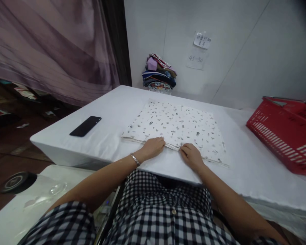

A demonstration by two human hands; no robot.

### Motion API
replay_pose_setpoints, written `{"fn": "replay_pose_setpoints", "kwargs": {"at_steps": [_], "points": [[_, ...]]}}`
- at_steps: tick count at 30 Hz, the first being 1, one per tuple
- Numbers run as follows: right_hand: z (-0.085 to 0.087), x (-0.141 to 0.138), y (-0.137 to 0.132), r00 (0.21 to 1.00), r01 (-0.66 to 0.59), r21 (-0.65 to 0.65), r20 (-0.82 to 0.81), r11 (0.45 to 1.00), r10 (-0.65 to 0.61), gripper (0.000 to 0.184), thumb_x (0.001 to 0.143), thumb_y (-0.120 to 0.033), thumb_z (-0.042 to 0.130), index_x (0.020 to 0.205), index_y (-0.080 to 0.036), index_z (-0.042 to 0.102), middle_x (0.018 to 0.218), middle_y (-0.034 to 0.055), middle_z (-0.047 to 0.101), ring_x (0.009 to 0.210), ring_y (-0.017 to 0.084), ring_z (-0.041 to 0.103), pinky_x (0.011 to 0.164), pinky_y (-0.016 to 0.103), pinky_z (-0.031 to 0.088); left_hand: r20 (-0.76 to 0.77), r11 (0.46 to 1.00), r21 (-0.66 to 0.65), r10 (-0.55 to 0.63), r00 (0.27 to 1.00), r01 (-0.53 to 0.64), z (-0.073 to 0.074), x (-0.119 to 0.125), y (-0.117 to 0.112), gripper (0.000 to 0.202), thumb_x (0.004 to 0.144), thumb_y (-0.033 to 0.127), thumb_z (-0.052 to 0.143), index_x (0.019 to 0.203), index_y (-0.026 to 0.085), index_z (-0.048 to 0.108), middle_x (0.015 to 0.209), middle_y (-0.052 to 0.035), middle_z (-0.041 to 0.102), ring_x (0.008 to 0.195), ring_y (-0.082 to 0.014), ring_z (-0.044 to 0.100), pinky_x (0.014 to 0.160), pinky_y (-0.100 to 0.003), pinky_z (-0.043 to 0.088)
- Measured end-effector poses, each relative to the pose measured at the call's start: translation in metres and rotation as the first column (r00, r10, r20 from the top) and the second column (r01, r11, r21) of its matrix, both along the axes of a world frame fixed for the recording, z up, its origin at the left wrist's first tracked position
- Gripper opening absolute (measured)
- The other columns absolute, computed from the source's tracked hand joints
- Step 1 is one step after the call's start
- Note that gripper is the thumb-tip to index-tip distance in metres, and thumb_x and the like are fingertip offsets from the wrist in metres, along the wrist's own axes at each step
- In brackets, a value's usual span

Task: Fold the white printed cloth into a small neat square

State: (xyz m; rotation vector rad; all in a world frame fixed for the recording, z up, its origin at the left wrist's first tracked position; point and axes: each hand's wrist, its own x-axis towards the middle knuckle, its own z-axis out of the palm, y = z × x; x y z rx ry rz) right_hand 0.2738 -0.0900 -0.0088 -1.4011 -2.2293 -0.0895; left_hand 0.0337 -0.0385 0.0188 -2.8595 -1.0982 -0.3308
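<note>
White-covered tabletop [247, 143], bearing a flat rectangular white fabric [173, 124]; pale grey panelled wall [224, 37] behind the fabric. Slim black phone [85, 126], left of the fabric; red slotted plastic basket [275, 120], right of it. Fabric: scattered small dark motifs, layered near edge. Left hand [153, 147], right hand [192, 155]: slightly apart, backs up, fingers of each pinch that edge.

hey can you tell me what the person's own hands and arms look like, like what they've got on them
Both the left hand and the right hand are ungloved. A silvery band circles the left wrist. The left sleeve is short, in black-and-white check; a bit of matching right sleeve shows.
</note>
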Motion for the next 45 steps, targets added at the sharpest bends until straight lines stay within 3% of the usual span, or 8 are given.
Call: {"fn": "replay_pose_setpoints", "kwargs": {"at_steps": [6,13,19,26,33,39,45], "points": [[0.001,-0.001,-0.001,0.992,0.009,-0.002,0.129,1.000,-0.008,0.026,0.089,-0.035,0.049,0.102,-0.017,0.061,0.098,0.0103,0.059,0.088,0.023,0.051,0.075,0.034,0.042,0.101,0.997,-0.061,0.058,0.993,-0.052,-0.002,0.001,-0.001,0.008,0.085,0.018,0.046,0.088,0.020,0.053,0.093,-0.0024,0.060,0.087,-0.0153,0.056,0.068,-0.027,0.042],[0.002,0.002,0.002,0.979,-0.001,-0.009,0.205,1.000,0.003,0.027,0.091,-0.021,0.039,0.103,-0.017,0.062,0.097,0.0110,0.061,0.084,0.022,0.053,0.073,0.033,0.043,0.142,0.987,-0.119,0.125,0.982,-0.108,0.003,0.005,0.002,0.010,0.083,0.017,0.046,0.088,0.021,0.054,0.090,-0.0011,0.059,0.083,-0.0146,0.055,0.065,-0.027,0.041],[-0.002,0.011,-0.003,0.983,-0.049,0.015,0.176,0.999,0.045,0.030,0.091,-0.020,0.036,0.101,-0.015,0.064,0.097,0.0117,0.062,0.086,0.022,0.055,0.074,0.033,0.045,0.042,0.996,-0.056,0.074,0.996,-0.072,-0.003,-0.002,-0.013,0.007,0.086,0.023,0.048,0.086,0.019,0.054,0.094,-0.0041,0.059,0.088,-0.0171,0.054,0.072,-0.030,0.041],[-0.014,0.017,-0.002,0.998,-0.038,0.050,0.052,0.998,0.035,0.030,0.092,-0.029,0.036,0.100,-0.019,0.063,0.099,0.0106,0.062,0.090,0.022,0.057,0.077,0.034,0.048,0.073,0.990,-0.006,0.140,0.987,-0.140,-0.002,-0.014,-0.025,0.033,0.084,0.027,0.053,0.116,0.019,0.046,0.117,-0.0087,0.053,0.108,-0.0210,0.046,0.087,-0.036,0.036],[-0.021,0.021,-0.002,0.999,-0.038,0.044,0.033,0.998,0.036,0.030,0.091,-0.032,0.036,0.100,-0.020,0.062,0.099,0.0101,0.062,0.090,0.022,0.058,0.077,0.034,0.049,-0.015,0.982,0.012,0.190,0.982,-0.189,-0.002,-0.018,-0.015,0.016,0.088,0.024,0.046,0.100,0.018,0.054,0.104,-0.0068,0.059,0.100,-0.0191,0.050,0.087,-0.035,0.033],[-0.025,0.023,0.000,0.998,-0.054,0.069,0.037,0.996,0.052,0.028,0.092,-0.033,0.036,0.101,-0.020,0.059,0.101,0.0101,0.061,0.091,0.022,0.058,0.077,0.034,0.050,0.088,0.970,0.033,0.236,0.968,-0.239,-0.004,-0.067,-0.010,0.032,0.089,0.040,0.045,0.112,0.019,0.052,0.114,-0.0069,0.058,0.108,-0.0184,0.048,0.093,-0.035,0.033],[-0.031,0.026,0.002,0.998,-0.043,0.055,0.050,0.998,0.040,0.029,0.091,-0.034,0.036,0.102,-0.021,0.060,0.103,0.0107,0.061,0.092,0.023,0.058,0.078,0.036,0.049,0.217,0.819,-0.012,0.563,0.798,-0.574,-0.011,-0.126,-0.007,0.035,0.085,0.030,0.051,0.118,0.018,0.051,0.123,-0.0087,0.054,0.114,-0.0205,0.047,0.096,-0.035,0.037]]}}
